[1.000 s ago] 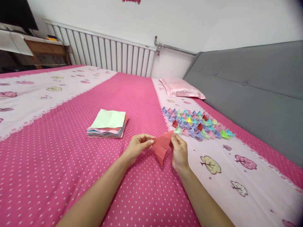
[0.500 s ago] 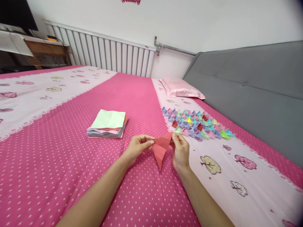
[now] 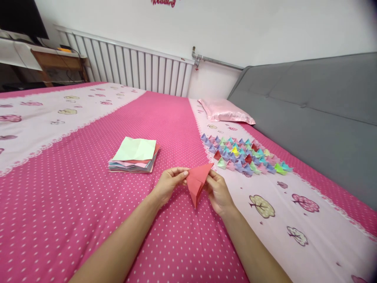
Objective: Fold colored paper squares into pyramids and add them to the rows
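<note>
Between my hands, above the bed, is a piece of red origami paper (image 3: 198, 179) folded into a pointed, triangular shape, one tip aimed down toward me. My left hand (image 3: 171, 184) pinches its left corner between thumb and fingers. On the other side, my right hand (image 3: 218, 192) grips the right part, its fingertips partly hidden behind the paper. To the left lies a stack of square paper sheets (image 3: 134, 153), a pale green one on top. Rows of small folded paper boats (image 3: 244, 155) in many colours stand to the right.
A pink polka-dot bedspread (image 3: 88, 196) with pale printed bands covers the bed. A pink pillow (image 3: 225, 111) lies at the far right by the grey headboard (image 3: 318, 94). Behind the bed are a white radiator (image 3: 126, 63) and a desk (image 3: 55, 61) with a dark monitor (image 3: 22, 17).
My right hand has moved down and left, from the paper's upper right corner to its right side. The red paper is turned slightly, and its lower point looks more folded together.
</note>
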A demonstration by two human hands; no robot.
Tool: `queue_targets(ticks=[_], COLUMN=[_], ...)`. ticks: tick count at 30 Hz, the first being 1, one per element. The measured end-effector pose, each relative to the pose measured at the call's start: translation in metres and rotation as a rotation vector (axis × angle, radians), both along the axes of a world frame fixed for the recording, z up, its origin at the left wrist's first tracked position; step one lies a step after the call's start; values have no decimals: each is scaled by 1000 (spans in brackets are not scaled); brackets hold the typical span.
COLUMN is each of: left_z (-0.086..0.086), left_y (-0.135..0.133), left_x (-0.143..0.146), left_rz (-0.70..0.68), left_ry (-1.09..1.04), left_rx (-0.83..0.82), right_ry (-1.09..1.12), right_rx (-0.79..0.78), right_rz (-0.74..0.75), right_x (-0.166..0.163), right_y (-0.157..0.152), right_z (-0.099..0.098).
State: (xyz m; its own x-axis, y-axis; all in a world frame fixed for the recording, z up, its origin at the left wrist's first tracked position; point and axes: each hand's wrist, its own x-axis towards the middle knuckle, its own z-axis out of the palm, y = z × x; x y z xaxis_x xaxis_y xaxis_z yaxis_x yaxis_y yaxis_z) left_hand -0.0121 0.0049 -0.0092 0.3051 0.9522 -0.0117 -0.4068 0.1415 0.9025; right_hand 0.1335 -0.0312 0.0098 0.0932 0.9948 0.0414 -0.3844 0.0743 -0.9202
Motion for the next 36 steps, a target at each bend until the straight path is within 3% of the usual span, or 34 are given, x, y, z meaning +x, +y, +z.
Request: queue_targets(ticks=[8,17,25,30,36], left_z=[2,5,13,8,5], left_y=[-1,-10,-28,-34,-26], left_x=[2,12,28,35,30], left_rz=[16,16,33,-37,-14], left_ry=[7,104,146,207,145], left_rx=[18,81,37,131,149], right_ry=[-98,-324,-513,-587,-607], right_rx=[95,142,135,161,328], right_rz=[8,-314,-437,-413,-218], right_x=[-3,-4,-3,-1,7], right_y=[-1,3,0,-1,8], right_z=[-4,-19,-18,-19,-20])
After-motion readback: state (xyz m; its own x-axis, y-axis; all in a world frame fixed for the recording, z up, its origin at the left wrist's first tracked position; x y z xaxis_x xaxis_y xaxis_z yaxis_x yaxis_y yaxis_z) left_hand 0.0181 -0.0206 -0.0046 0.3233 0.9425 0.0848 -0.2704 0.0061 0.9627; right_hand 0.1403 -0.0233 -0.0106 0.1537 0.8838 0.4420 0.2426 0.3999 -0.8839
